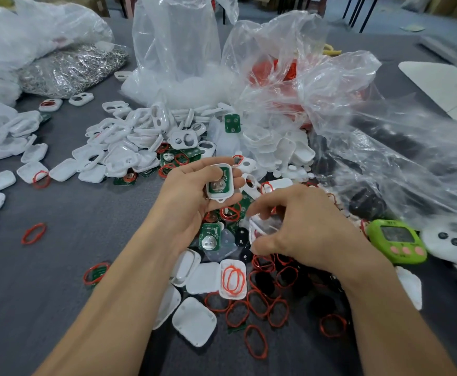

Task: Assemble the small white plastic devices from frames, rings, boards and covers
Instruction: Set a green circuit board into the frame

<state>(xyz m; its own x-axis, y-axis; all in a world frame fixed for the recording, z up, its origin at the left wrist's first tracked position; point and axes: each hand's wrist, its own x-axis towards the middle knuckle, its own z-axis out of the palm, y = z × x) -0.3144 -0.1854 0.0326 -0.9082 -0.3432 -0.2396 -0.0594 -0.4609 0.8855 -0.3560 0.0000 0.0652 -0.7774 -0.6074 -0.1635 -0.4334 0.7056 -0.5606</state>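
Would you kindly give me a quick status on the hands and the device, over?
Left hand holds frame, board seated. Right hand grips blurred white piece. Loose rings, covers cluttered beneath.

open cloth near left, clutter elsewhere

bare grey tablecloth [67,210] lies open at near left, a few red rings [33,233] on it. plastic bags [178,50] wall the far side, white frames [129,134] heap mid-table, and a green timer [397,241] sits at right.

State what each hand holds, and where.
Left hand grips a white plastic frame with green board by its long edges. Right hand pinches a blurred white plastic piece; where, cannot tell.
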